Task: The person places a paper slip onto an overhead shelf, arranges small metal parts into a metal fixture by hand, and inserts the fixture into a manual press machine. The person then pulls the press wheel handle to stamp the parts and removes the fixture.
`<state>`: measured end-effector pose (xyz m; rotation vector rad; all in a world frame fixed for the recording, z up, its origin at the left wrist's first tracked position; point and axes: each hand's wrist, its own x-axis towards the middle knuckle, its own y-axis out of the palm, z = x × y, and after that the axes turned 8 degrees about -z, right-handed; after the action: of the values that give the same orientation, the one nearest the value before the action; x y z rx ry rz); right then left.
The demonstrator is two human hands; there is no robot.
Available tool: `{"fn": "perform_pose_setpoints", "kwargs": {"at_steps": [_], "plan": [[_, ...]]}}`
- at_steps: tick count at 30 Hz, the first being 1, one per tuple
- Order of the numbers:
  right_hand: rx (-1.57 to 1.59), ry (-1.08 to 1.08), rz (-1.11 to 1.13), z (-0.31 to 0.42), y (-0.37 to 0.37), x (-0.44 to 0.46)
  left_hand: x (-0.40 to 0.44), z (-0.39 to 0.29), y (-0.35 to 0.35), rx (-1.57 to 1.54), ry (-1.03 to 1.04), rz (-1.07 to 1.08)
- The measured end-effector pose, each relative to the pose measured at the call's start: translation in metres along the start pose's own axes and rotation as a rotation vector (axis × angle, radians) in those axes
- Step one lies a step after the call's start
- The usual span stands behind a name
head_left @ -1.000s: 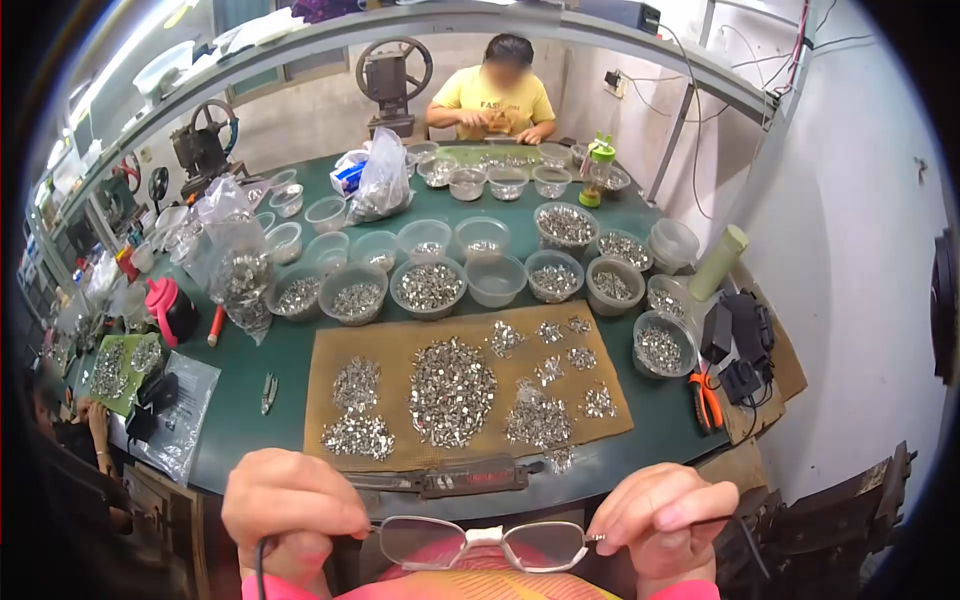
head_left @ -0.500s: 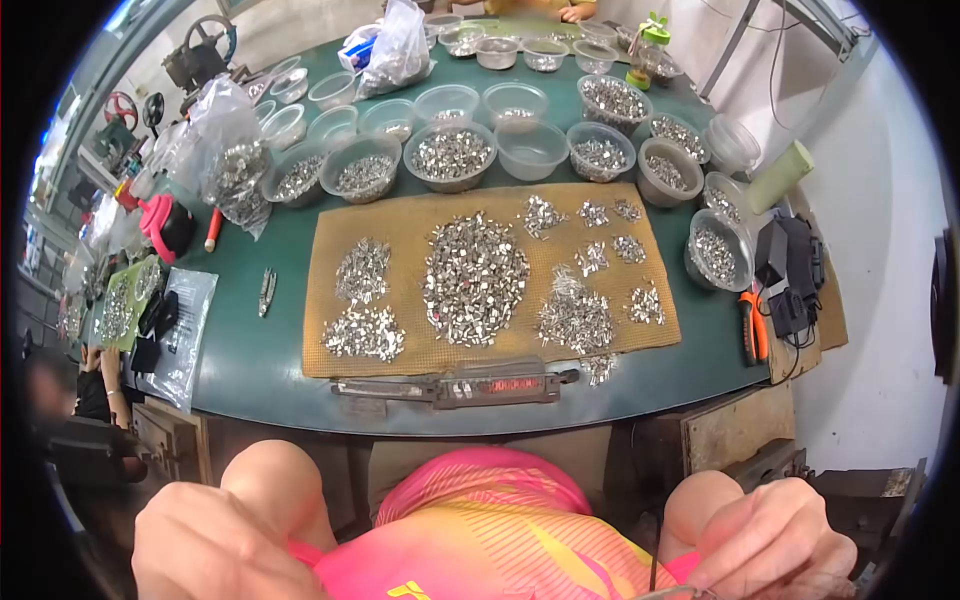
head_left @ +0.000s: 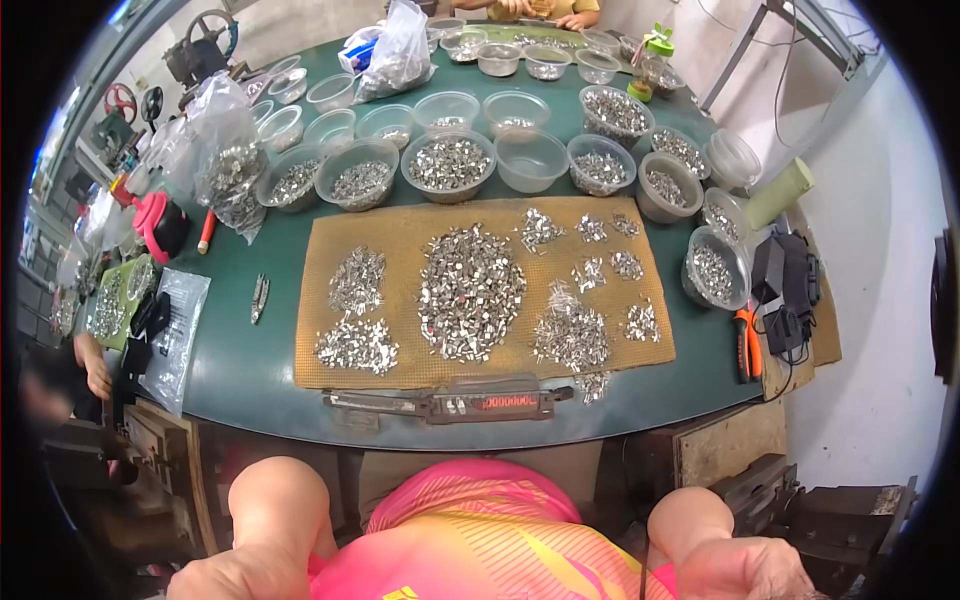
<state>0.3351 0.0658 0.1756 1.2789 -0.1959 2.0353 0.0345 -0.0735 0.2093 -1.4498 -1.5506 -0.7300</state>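
Observation:
My left hand (head_left: 240, 574) is at the bottom edge, left of the pink and yellow shirt (head_left: 480, 550), with its wrist bent and its fingers mostly cut off. On the other side, my right hand (head_left: 745, 568) is likewise cropped at the bottom edge. What either hand holds is hidden. A thin dark cord (head_left: 643, 565) hangs beside the shirt on the right. Beyond both hands, small metal pieces lie in separate piles, the largest pile (head_left: 470, 292) in the middle of a tan mat (head_left: 400, 225). A dark metal tool with red markings (head_left: 510, 402) lies along the mat's front edge.
Plastic bowls of metal parts, such as one bowl (head_left: 449, 162), line the mat's far side. Orange-handled pliers (head_left: 748, 345) lie right, a pink-lidded jug (head_left: 158, 225) and plastic bags left. One person (head_left: 570, 14) sits across the green table (head_left: 250, 375); another person's hand (head_left: 95, 368) is far left.
The glasses held between both hands have left the view. Both hands have moved down and outward to the bottom edge. The view has tilted down, and the far-left person's hand has shifted.

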Motion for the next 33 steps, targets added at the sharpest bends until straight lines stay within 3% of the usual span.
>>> {"fn": "perform_pose_setpoints", "kwargs": {"at_steps": [4, 9, 11, 14, 19, 22, 25, 28, 29, 33], "plan": [[-0.012, -0.027, 0.023, -0.003, -0.003, 0.000, -0.004, 0.013, -0.001, -0.120, 0.112, -0.034], [-0.045, -0.062, 0.033, -0.012, -0.007, 0.004, 0.002, 0.046, 0.032, -0.268, 0.187, -0.232], [-0.060, -0.071, 0.031, -0.016, -0.009, 0.004, 0.002, 0.056, 0.032, -0.345, 0.179, -0.232], [-0.064, -0.062, 0.029, -0.020, -0.011, 0.006, -0.001, 0.049, 0.039, -0.281, -0.056, -0.275], [-0.045, -0.043, 0.039, -0.020, -0.009, 0.007, 0.003, 0.057, 0.025, -0.456, 0.023, -0.138], [-0.042, -0.040, 0.048, -0.021, -0.009, 0.006, 0.000, 0.060, 0.031, -0.399, 0.078, -0.197], [-0.052, -0.047, 0.052, -0.020, -0.010, 0.009, -0.003, 0.047, 0.036, -0.304, -0.051, -0.353], [-0.071, -0.056, 0.057, -0.016, -0.009, 0.010, -0.008, 0.044, 0.035, -0.142, 0.067, -0.475], [-0.068, -0.061, 0.060, -0.015, -0.008, 0.011, -0.006, 0.029, 0.031, -0.114, -0.017, -0.453], [-0.056, -0.085, 0.090, -0.007, -0.007, 0.009, -0.018, -0.006, -0.009, -0.127, 0.088, -0.235]]}}
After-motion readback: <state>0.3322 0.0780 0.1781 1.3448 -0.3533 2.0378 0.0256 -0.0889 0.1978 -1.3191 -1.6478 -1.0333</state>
